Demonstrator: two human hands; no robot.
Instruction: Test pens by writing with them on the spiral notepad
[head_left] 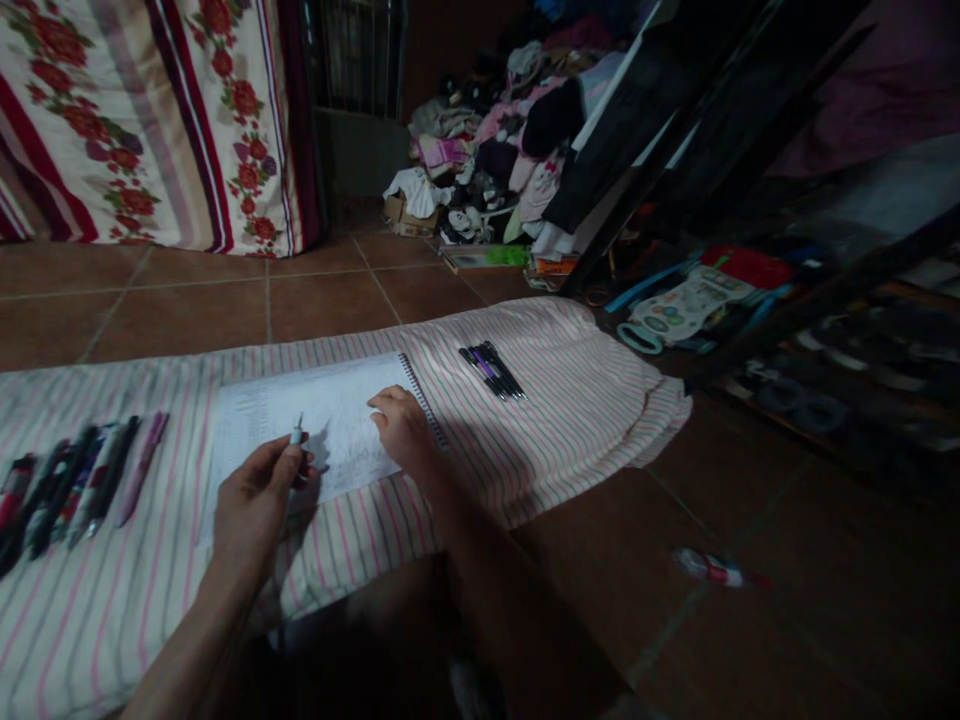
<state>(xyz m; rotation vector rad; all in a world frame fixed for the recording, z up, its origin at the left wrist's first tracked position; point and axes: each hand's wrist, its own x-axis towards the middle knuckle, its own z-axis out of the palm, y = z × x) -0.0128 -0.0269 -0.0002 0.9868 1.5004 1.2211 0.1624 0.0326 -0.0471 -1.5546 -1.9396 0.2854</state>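
My left hand (259,490) is closed on a pen (297,432), pinching it between thumb and fingertips. The pen's light, narrow end points up, while its lower part is hidden in the hand. Beneath both hands lies a spiral notebook (262,415), opened to a page with writing on its left side and darker scribbles. My right hand (401,425) is over the notebook near the spiral binding, its fingers slightly bent and apart, with nothing visible in them. To the left, several pens (97,480) lie side by side; several dark pens (493,370) form another group right of the notebook.
A striped cloth (555,430) covers the low surface. On the tiled floor (322,300) lies a plastic bottle (709,567) at right. Behind are a floral curtain (202,120), a heap of clothes (510,150), a colourful toy-like item (690,300) and a dark shoe rack (832,370).
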